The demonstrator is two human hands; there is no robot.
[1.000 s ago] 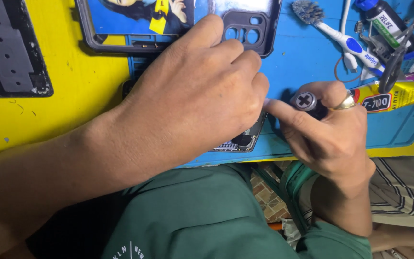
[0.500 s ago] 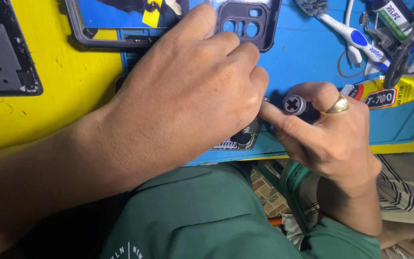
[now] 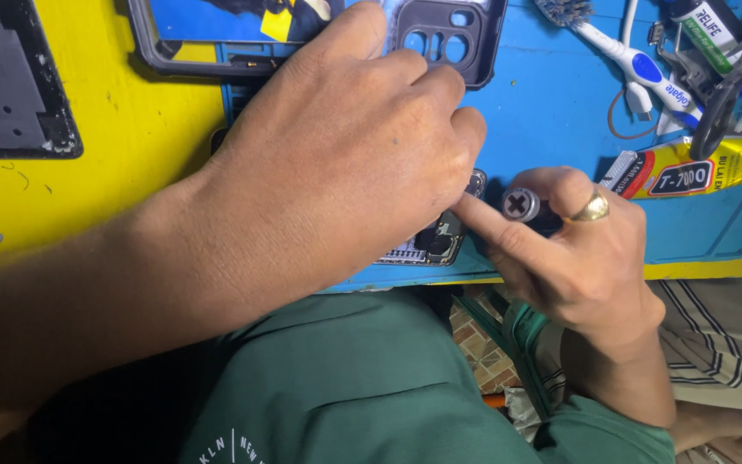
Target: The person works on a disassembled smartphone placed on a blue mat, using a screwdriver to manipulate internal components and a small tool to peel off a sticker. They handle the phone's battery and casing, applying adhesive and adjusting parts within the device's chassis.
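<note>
With the left hand (image 3: 337,163) pressed flat over the opened dark phone body (image 3: 427,245) on the blue work mat (image 3: 551,112), the right hand (image 3: 577,258) pinches a metal-capped black screwdriver (image 3: 521,204) upright, apparently mid-screw, needing steady vertical turning next.

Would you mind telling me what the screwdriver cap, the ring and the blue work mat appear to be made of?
Screwdriver cap: looks like brushed grey metal, given its dull sheen and crisp cross slot. Ring on the right hand: seemingly gold-coloured polished metal, with bright glints. Blue mat: probably silicone or rubber, judging by its matte, smooth, moulded surface.
</note>
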